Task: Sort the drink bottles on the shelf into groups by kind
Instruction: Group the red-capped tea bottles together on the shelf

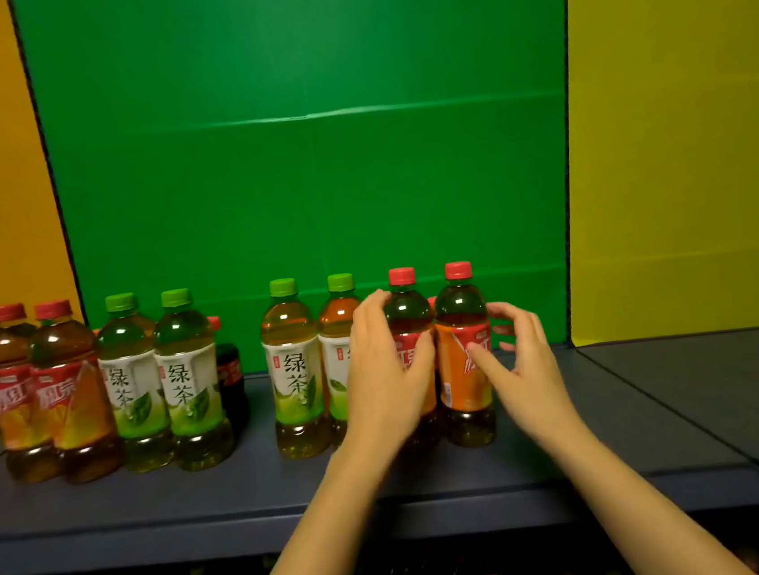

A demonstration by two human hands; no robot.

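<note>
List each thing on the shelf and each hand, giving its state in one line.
Two red-capped amber tea bottles at left: upright, capped.
Four green-capped green tea bottles: upright, capped.
Two red-capped tea bottles at right: upright, touching.
Left hand: wrapped on one.
Right hand: open beside the other.

green-capped tea bottles (293, 371), red-capped orange-labelled bottles (464, 353), green backboard (307, 154).

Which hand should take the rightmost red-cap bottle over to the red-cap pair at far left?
Probably right. The right hand is open beside the rightmost red-cap bottle, fingers curled at its label. The left hand covers the neighbouring red-cap bottle.
</note>
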